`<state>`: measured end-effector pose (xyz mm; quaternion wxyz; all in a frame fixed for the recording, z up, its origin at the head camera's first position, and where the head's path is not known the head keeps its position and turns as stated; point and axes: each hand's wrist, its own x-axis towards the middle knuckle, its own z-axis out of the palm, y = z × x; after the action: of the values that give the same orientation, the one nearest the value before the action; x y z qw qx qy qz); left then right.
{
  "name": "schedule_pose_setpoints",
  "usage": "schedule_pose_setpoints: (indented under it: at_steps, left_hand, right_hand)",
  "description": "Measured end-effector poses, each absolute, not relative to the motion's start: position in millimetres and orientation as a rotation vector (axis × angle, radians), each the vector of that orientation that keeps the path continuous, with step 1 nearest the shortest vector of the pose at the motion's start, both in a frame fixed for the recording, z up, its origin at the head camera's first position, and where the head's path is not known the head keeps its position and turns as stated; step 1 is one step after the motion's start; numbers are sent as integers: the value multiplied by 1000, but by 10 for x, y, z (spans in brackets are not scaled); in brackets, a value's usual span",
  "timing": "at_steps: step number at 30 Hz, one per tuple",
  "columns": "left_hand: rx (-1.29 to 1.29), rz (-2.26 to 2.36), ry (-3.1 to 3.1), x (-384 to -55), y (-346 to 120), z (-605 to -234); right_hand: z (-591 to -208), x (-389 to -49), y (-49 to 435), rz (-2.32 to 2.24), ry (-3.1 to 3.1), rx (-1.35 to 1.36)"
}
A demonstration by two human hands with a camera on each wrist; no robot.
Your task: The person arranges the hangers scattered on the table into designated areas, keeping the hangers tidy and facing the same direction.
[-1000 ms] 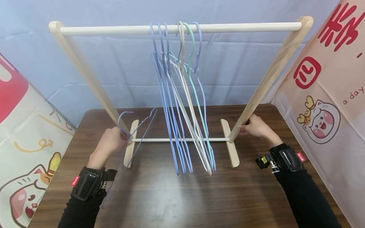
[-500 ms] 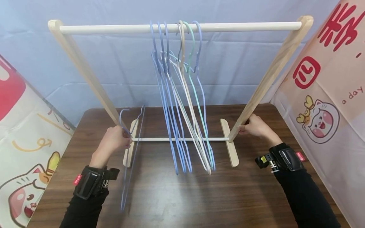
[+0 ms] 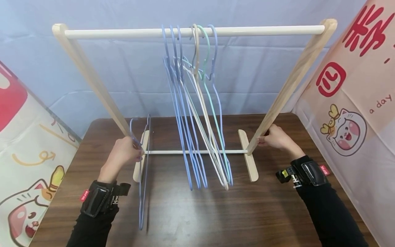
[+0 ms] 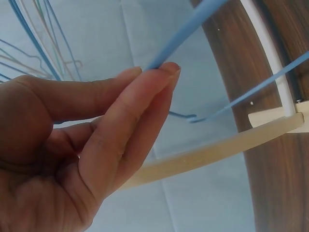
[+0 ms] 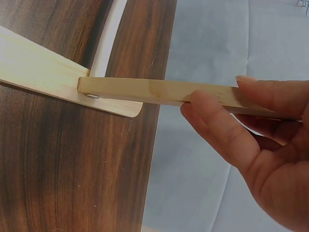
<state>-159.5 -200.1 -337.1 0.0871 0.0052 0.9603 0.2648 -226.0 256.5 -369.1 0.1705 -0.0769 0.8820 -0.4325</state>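
My left hand (image 3: pixel 121 151) pinches a blue clothes hanger (image 4: pixel 188 31) between thumb and fingertips, just below its hook. That hanger is turned nearly edge-on, beside the left post (image 3: pixel 89 75) of a wooden garment rack. On the rack's white top rail (image 3: pixel 262 31), near the middle, hang several hangers: blue ones (image 3: pixel 181 61) to the left, a cream one (image 3: pixel 196 70), a green one (image 3: pixel 208 44) and another blue one (image 3: pixel 213 58) to the right. My right hand (image 3: pixel 277 137) holds the right post (image 5: pixel 159 90) low down, with thumb and fingers on opposite sides.
The rack stands on two wooden feet, left (image 3: pixel 139 173) and right (image 3: pixel 251 168), joined by a thin white lower rod (image 3: pixel 166 152). Beneath is a brown wooden table (image 3: pixel 185 212). A pale blue cloth (image 3: pixel 129 68) hangs behind, with printed sheets at both sides.
The blue hanger in my left hand has turned: its near end swung right and its far end swung left. My left hand shifted slightly; the right hand stays on the post.
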Motion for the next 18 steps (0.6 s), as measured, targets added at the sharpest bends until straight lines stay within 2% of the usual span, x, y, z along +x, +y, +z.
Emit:
schedule_pose_setpoints:
  at_steps: [18]
  left_hand:
    - [-25, 849, 2840, -1568, -1940, -3205]
  right_hand:
    - [-3712, -2276, 2588, -1199, 2529, -242]
